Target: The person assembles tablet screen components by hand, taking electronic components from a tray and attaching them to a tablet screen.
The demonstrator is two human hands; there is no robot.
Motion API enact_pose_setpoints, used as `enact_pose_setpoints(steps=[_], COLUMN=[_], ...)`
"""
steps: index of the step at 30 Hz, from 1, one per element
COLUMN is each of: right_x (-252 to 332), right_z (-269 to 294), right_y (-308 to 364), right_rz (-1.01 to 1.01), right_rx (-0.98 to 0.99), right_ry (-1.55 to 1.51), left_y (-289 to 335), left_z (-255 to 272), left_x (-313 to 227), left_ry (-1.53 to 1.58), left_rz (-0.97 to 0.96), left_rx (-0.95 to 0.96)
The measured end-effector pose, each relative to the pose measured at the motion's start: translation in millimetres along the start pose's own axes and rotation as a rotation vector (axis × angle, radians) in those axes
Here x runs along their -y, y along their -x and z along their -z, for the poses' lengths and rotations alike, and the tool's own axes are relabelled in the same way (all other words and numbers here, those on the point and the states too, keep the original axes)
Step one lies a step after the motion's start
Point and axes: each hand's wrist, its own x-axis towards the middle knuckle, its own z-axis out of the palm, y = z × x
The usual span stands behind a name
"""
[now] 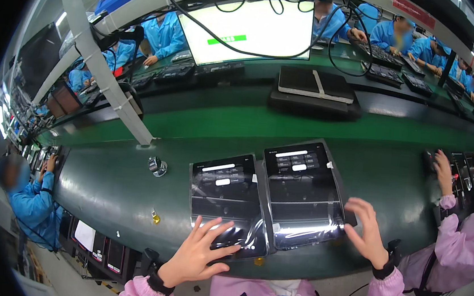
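Note:
Two black tablets lie side by side on the dark green bench, screens up and lit, each under clear film. My left hand (202,253) rests with spread fingers over the lower part of the left tablet (226,195). At the lower right edge of the right tablet (304,191) is my right hand (367,233), its fingers apart and slightly bent, holding nothing. A dark flat piece beneath that tablet sticks out near my right fingertips; what it is I cannot make out. Both wrists wear black bands below pink sleeves.
A silver round object (157,166) and a small yellow piece (155,217) lie left of the tablets. Behind are a black notebook (317,85) and a lit monitor (248,32) with hanging cables. A grey post (104,75) meets the bench. Co-workers sit left, right and across.

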Motion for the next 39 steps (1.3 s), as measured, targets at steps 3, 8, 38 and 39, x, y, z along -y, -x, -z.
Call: enact_pose_setpoints(steps=[3,8,38,39], right_x=[-29,-32,-9,-6], right_z=[-23,-39,-18,-22], right_y=[9,11,-34,-41], right_rz=[-0.156,-0.135,0.077,0.11], right_rx=[-0.017,0.044,0.029,0.06], right_ry=[-0.103,-0.138,-0.097,-0.11], left_y=[-11,-21,-27,-28], left_z=[-8,-19,2,0], left_x=[-3,-3,46,49], left_ry=[0.005,-0.044,-0.145,-0.14], left_rz=[-0.021,-0.068,0.213,0.211], left_rx=[-0.016,0.051,-0.194,-0.199])
